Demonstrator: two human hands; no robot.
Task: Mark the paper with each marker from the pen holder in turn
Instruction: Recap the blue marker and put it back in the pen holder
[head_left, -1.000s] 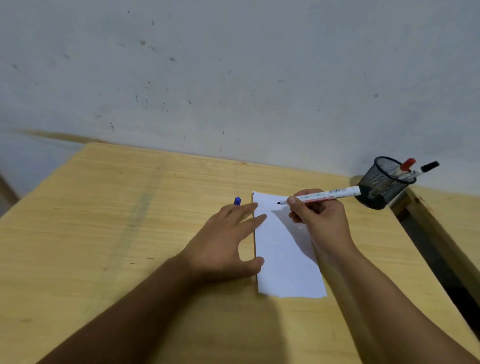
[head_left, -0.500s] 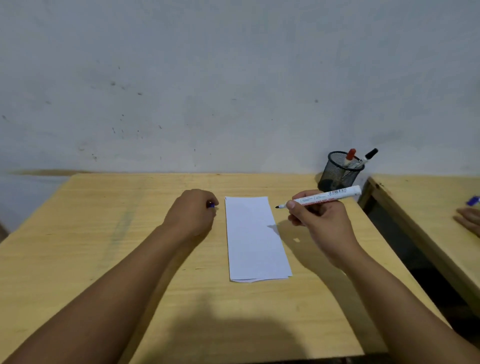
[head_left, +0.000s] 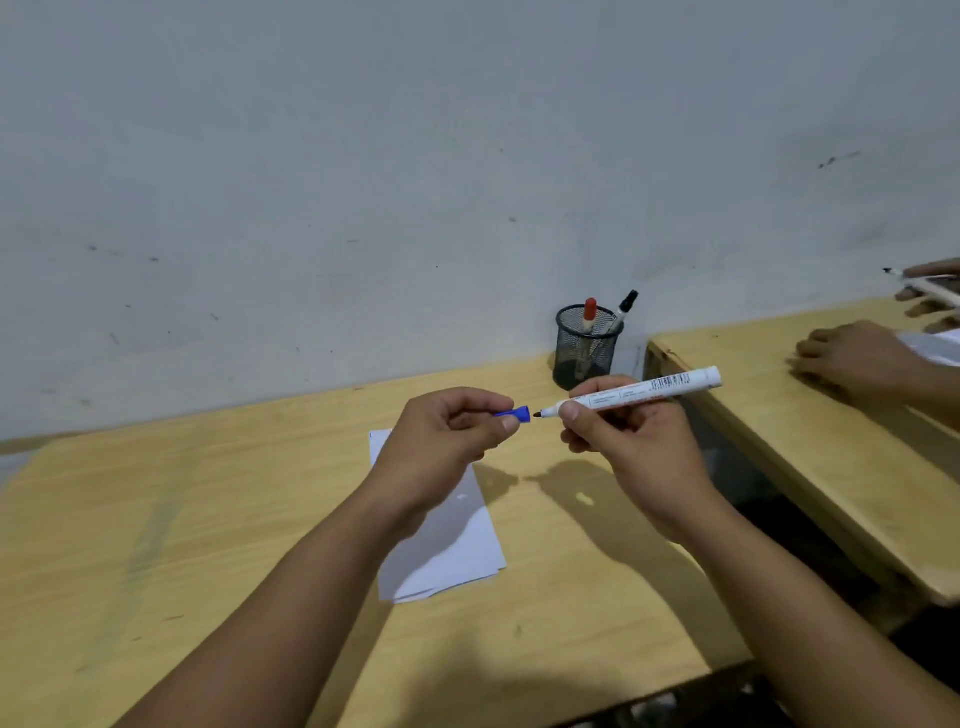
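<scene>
**Cap and marker held tip to mouth above the paper**

Fingers (head_left: 506, 422) of the left hand (head_left: 441, 452) are curled and pinching a small blue cap (head_left: 514, 414) between thumb and forefinger, the cap's open end turned toward the right. Just beside it, with a narrow gap between them, sits the dark tip of a white marker (head_left: 644, 391). The right hand (head_left: 634, 447) grips that marker around its front half, thumb pressed on top and the other fingers wrapped beneath; the barrel slants up and to the right, and its rear end with a printed barcode sticks out past the knuckles.

Both hands are raised above the wooden table (head_left: 156, 519). Under the left hand and wrist lies a white sheet of paper (head_left: 457, 551), its long side running away from the person; more than one layer shows at its near edge. The hands' shadows fall across the paper and the wood to its right.

At the far right corner of the table, close to the grey wall (head_left: 363, 182), stands a black mesh pen holder (head_left: 588, 345), upright. Two markers stand in it: one with a red cap (head_left: 589, 312) and one with a black cap (head_left: 626, 304), the latter leaning right over the rim.

To the right, across a dark gap, is a second table (head_left: 810, 441). Another person's hand (head_left: 857, 358) rests on it, and a further hand (head_left: 930, 288) at the frame edge holds a pen-like object.
</scene>
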